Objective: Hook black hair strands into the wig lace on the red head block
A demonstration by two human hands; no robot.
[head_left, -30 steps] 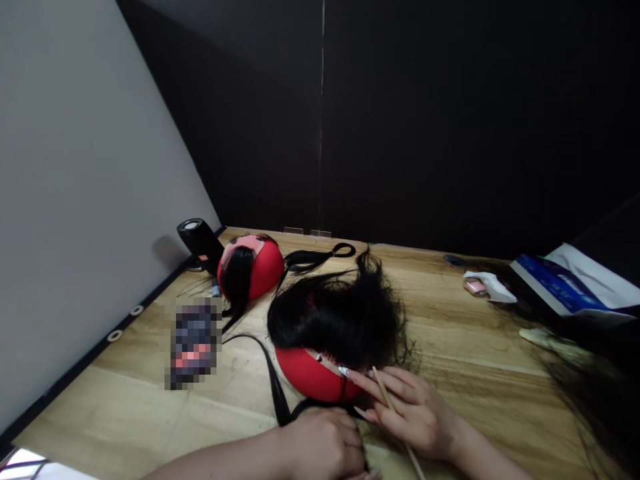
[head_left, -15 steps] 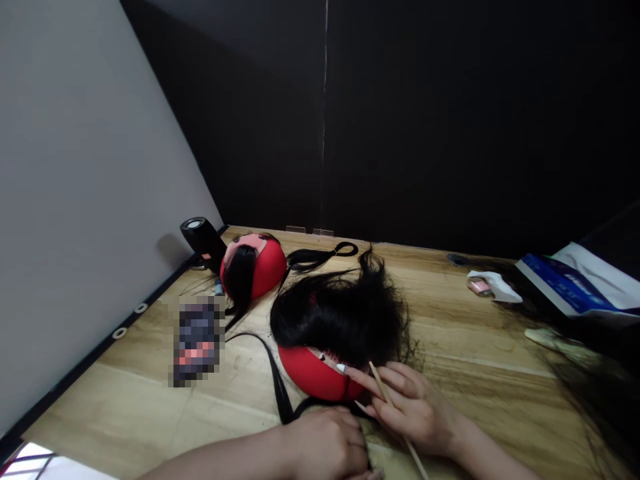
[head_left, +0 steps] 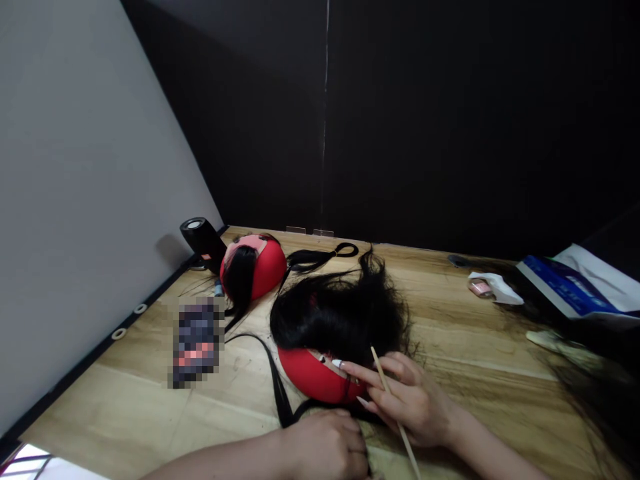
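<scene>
A red dome-shaped head form (head_left: pixel 311 381) lies in front of me with a mass of black hair (head_left: pixel 345 320) draped over its far side. My right hand (head_left: pixel 407 400) is closed round a thin wooden stick (head_left: pixel 395 405), which slants across its fingers. Its extended index finger has a white covering at the tip and is at the pale band along the hair's edge. My left hand (head_left: pixel 330 443) is curled on the near side of the form, beside a black hair strand (head_left: pixel 283 400). Its fingertips are largely hidden, so I cannot make out what they hold.
A second red head form (head_left: pixel 270 270) with dark hair stands at the back left, beside a black cylindrical speaker (head_left: pixel 203 243). A tied hair bundle (head_left: pixel 320 255) lies behind. At right are a blue-and-white packet (head_left: pixel 570 287), a crumpled tissue (head_left: pixel 500 288) and loose dark hair.
My right hand, with the stick, has shifted slightly up; its index fingertip has slid a little left along the hair's edge. My left hand has barely moved.
</scene>
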